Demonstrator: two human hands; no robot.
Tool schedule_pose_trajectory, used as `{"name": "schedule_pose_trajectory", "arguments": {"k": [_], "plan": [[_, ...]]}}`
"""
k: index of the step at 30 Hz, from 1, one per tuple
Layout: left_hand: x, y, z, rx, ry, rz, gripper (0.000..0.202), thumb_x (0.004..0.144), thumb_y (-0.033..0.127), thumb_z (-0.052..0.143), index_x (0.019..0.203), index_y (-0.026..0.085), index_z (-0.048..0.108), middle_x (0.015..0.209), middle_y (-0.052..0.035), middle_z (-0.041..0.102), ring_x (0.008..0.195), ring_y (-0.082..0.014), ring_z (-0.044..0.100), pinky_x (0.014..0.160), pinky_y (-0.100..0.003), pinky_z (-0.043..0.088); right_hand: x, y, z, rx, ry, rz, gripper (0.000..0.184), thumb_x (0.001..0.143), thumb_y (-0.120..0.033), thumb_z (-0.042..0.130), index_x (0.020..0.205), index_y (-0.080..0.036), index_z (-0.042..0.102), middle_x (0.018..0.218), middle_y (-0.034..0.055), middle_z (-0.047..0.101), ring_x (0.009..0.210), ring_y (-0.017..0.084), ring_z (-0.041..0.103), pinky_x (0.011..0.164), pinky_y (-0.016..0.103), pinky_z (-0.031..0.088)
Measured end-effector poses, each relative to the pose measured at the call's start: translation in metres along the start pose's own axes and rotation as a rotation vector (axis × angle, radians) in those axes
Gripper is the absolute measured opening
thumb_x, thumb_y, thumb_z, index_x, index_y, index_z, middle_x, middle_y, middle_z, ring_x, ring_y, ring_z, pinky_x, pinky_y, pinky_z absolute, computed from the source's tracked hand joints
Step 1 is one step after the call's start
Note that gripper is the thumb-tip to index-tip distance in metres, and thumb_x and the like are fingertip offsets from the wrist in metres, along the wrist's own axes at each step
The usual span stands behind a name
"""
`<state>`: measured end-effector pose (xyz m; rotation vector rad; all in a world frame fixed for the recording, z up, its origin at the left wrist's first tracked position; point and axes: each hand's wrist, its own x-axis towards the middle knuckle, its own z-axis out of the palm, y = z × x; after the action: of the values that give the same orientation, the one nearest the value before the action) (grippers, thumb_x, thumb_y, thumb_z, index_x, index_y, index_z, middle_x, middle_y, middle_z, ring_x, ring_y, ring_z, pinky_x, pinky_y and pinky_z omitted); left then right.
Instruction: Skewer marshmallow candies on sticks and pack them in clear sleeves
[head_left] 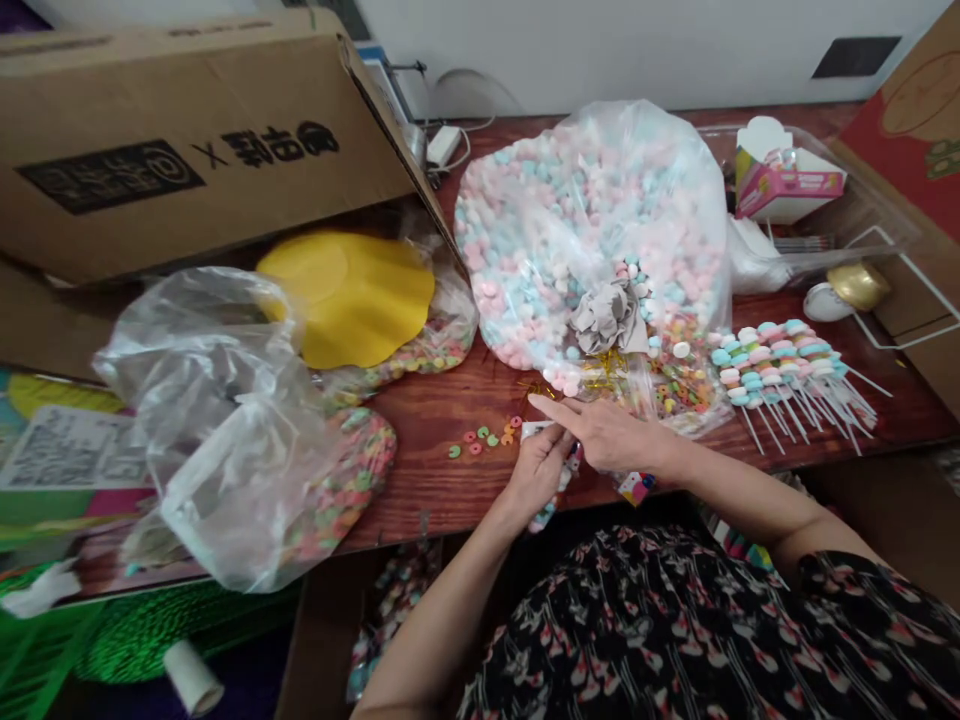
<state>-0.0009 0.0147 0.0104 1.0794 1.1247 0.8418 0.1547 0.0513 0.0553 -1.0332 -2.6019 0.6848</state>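
Packet (545, 475) first: where do we find it?

Right between the hands, a small clear packet with something white at its top. The curled fingers of the left hand (534, 472) close around it above the counter (442, 500), and we'd guess that's to steady it for the other hand.

And the right hand (611, 435)?

Open, with nothing gripped that we can see. Its forefinger (562, 408) stretches over the packet's top, though we can't tell whether it touches.

What's nearest the hands?

Just left of them, loose cereal rings (480, 440) lie on the counter. Just beyond, gold twist ties (604, 365) spill beside a bag of colored rings (682, 375), probably kept there within reach. A printed card (636, 487) pokes out below the right hand.

Further out?

Past the hands sits a huge clear bag of pastel candies (570, 220). Off to the right, candy skewers (780, 375) lie together, their white sticks fanned toward us.
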Motion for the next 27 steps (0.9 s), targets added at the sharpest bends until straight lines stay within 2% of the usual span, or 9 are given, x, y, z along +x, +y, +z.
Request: {"name": "schedule_pose_trajectory", "arguments": {"k": [3,5,7,9,11,13,17,21,27], "plan": [[0.001,0.003,-0.001,-0.056,0.058,0.005,0.043,0.083,0.06,0.056,0.086,0.018,0.061,0.053,0.0045,0.053,0.039,-0.008,0.043,0.038,-0.019,0.032,-0.014,0.0,0.001,0.29,0.26,0.098,0.064,0.085,-0.01,0.042,0.147,-0.024,0.03,0.132,0.0099,0.053,0.09,0.016,0.057,0.078,0.031,0.048],[0.004,0.01,0.001,-0.08,0.135,0.111,0.041,0.084,0.058,0.056,0.091,0.019,0.064,0.06,0.0023,0.058,0.046,-0.0091,0.049,0.044,-0.02,0.038,-0.021,-0.001,0.005,0.476,0.44,0.215,0.051,0.087,-0.021,0.052,0.138,-0.024,0.045,0.118,0.0071,0.059,0.076,0.012,0.055,0.068,0.027,0.048],[0.006,0.015,0.006,-0.074,0.187,0.247,0.039,0.082,0.056,0.061,0.091,0.019,0.068,0.075,-0.0021,0.064,0.064,-0.0125,0.058,0.059,-0.023,0.047,-0.026,-0.003,0.012,0.575,0.508,0.27,0.029,0.083,-0.027,0.062,0.111,-0.02,0.063,0.091,0.002,0.063,0.067,0.011,0.051,0.063,0.025,0.044],[0.007,0.016,0.012,-0.085,0.188,0.309,0.037,0.082,0.053,0.063,0.094,0.019,0.071,0.085,-0.0042,0.065,0.078,-0.0149,0.061,0.072,-0.026,0.049,-0.027,-0.005,0.019,0.605,0.527,0.253,0.008,0.082,-0.025,0.063,0.081,-0.018,0.066,0.069,-0.0017,0.057,0.064,0.011,0.049,0.062,0.024,0.042],[0.003,0.013,0.019,-0.135,0.144,0.259,0.037,0.085,0.051,0.06,0.104,0.021,0.069,0.083,-0.0026,0.063,0.073,-0.0134,0.059,0.069,-0.026,0.049,-0.027,-0.005,0.022,0.605,0.581,0.219,0.018,0.085,-0.022,0.059,0.068,-0.017,0.062,0.064,-0.0022,0.053,0.063,0.011,0.049,0.064,0.024,0.04],[-0.002,0.008,0.022,-0.176,0.079,0.178,0.036,0.086,0.049,0.058,0.105,0.02,0.067,0.073,0.0001,0.058,0.062,-0.0108,0.053,0.058,-0.023,0.046,-0.028,-0.003,0.023,0.556,0.641,0.168,0.019,0.087,-0.02,0.055,0.069,-0.017,0.061,0.066,-0.0015,0.053,0.064,0.011,0.048,0.064,0.025,0.04],[-0.009,0.002,0.023,-0.165,0.046,0.13,0.033,0.084,0.048,0.063,0.077,0.015,0.064,0.062,0.0022,0.049,0.054,-0.0079,0.045,0.049,-0.02,0.04,-0.035,-0.001,0.028,0.42,0.67,0.127,0.023,0.089,-0.021,0.05,0.069,-0.018,0.061,0.071,0.0015,0.054,0.068,0.013,0.049,0.065,0.026,0.041],[-0.011,0.009,0.023,-0.181,-0.03,0.011,0.036,0.082,0.05,0.064,0.078,0.015,0.06,0.059,0.0035,0.048,0.046,-0.0065,0.041,0.041,-0.019,0.035,-0.042,0.0,0.038,0.47,0.817,0.147,0.016,0.09,-0.025,0.054,0.08,-0.02,0.065,0.077,0.0034,0.06,0.072,0.015,0.056,0.067,0.029,0.046],[-0.005,0.019,0.02,-0.369,-0.322,-0.223,0.035,0.074,0.045,0.074,0.078,0.012,0.064,0.07,-0.0038,0.06,0.063,-0.012,0.056,0.061,-0.024,0.047,-0.048,0.007,0.034,0.445,0.716,0.098,0.018,0.09,-0.028,0.052,0.08,-0.02,0.064,0.076,0.0035,0.062,0.073,0.015,0.057,0.072,0.032,0.048]]}}
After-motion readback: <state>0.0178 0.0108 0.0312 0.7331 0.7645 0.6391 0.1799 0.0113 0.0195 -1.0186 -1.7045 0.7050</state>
